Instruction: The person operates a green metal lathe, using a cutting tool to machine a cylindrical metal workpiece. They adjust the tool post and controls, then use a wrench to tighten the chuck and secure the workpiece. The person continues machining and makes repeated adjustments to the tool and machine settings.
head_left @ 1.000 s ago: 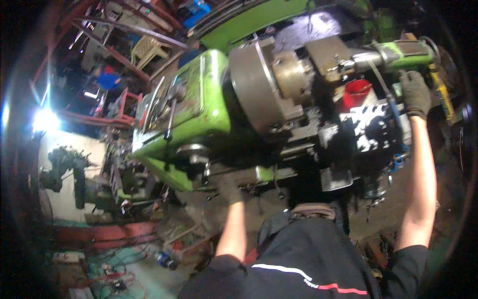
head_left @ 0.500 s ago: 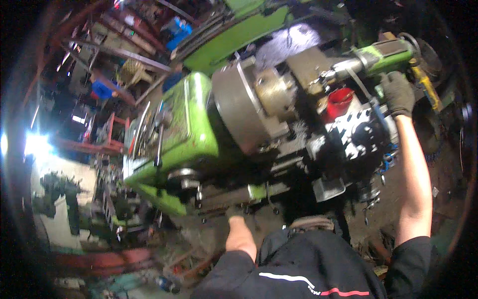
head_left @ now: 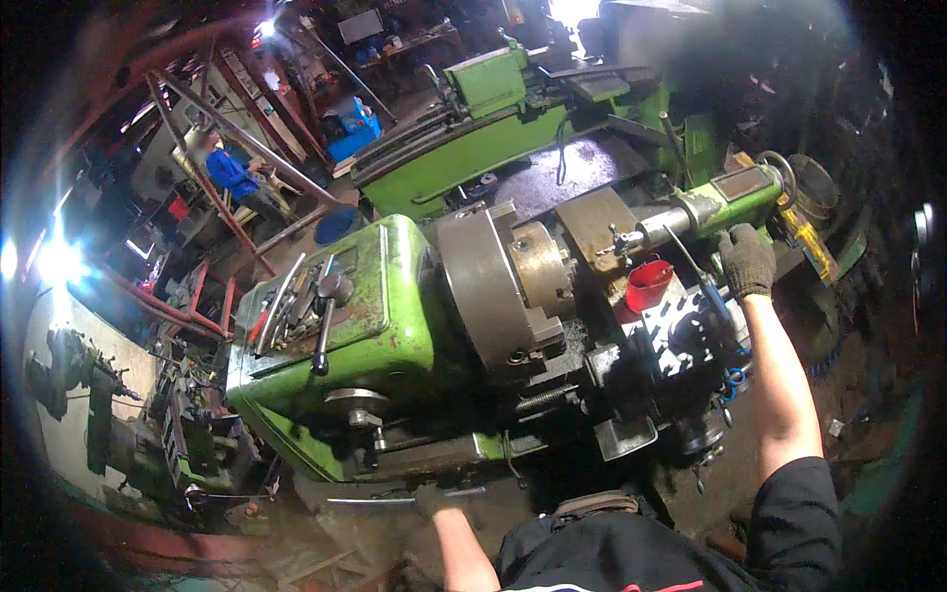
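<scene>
A large green metal lathe (head_left: 402,286) stretches across in front of me, with a heavy round chuck (head_left: 478,296) gripping a brass-coloured cylindrical workpiece (head_left: 541,266). My gloved right hand (head_left: 747,263) is at the near side of the green tailstock (head_left: 732,195), its fingers curled; what lies under them is hidden. Low at the lathe's front, my gloved left hand (head_left: 430,499) appears closed around a thin metal rod (head_left: 370,500) that shows on both sides of it. Between chuck and tailstock sits a red cup (head_left: 648,286), next to the carriage.
Hand tools and a lever (head_left: 324,331) lie on the headstock top. Behind stands another green machine (head_left: 473,163). Far left, a person in blue (head_left: 229,173) is near red metal frames. A yellow bar (head_left: 809,242) leans beyond the tailstock.
My view has tilted up, so the lathe and both hands sit lower in the picture and more of the background shows. The hands stay at about the same places on the lathe.
</scene>
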Action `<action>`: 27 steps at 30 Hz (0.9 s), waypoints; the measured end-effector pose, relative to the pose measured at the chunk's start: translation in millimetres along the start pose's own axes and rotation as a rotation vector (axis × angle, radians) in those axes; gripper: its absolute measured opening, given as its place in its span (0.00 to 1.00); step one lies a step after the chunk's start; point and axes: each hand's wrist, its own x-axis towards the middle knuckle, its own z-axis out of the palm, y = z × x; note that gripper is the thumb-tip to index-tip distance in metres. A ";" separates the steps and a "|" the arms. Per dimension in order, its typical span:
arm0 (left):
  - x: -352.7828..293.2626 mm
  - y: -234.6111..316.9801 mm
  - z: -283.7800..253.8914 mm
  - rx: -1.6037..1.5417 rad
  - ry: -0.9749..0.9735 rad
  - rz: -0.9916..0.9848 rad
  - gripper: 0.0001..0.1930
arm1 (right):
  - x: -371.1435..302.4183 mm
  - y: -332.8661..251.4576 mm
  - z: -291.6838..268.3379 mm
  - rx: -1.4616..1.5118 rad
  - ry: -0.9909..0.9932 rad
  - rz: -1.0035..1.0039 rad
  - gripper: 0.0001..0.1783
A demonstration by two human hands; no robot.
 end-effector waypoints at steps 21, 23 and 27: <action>-347.6 180.7 566.2 1.663 -1.230 1.283 0.16 | 67.2 -241.2 -180.3 0.066 0.010 -1.114 0.06; -329.0 167.0 602.4 1.813 -1.063 1.549 0.16 | 93.5 -229.6 -152.1 0.030 -0.030 -1.010 0.08; -240.2 129.8 639.4 1.881 -0.996 1.471 0.18 | 119.3 -225.6 -79.2 0.040 -0.058 -0.928 0.09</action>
